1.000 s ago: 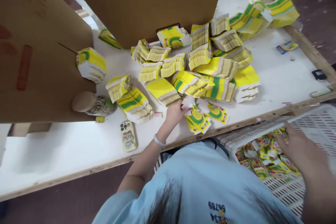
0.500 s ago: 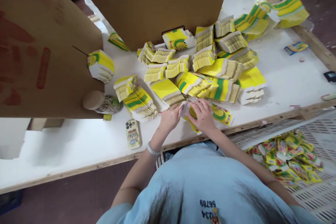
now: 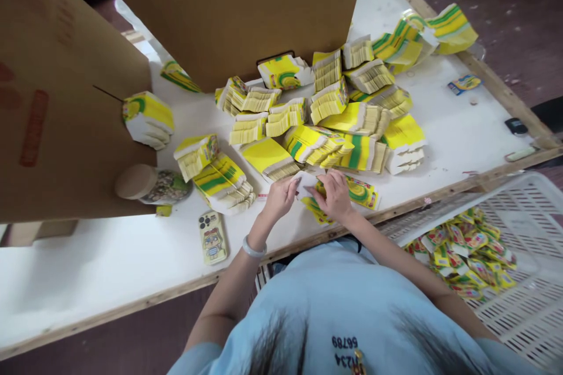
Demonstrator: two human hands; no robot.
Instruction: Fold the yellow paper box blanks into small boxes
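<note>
The white paper piece (image 3: 307, 181) is near the edge of the table (image 3: 460, 135), between the left hand (image 3: 280, 198), which pinches its left side with thumb and fingers, and the right hand (image 3: 336, 196), which pinches its right side. Compared with 1 second ago, the right hand is no longer at the basket (image 3: 539, 214), so now 2 hands handle this piece, beside yellow cards (image 3: 363, 192) and stacks (image 3: 269, 155).

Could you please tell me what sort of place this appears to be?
It looks like a packing workshop, judging by the stacked yellow cartons on the white worktable, the large cardboard boxes standing there, and the plastic crate of yellow packs alongside.
</note>
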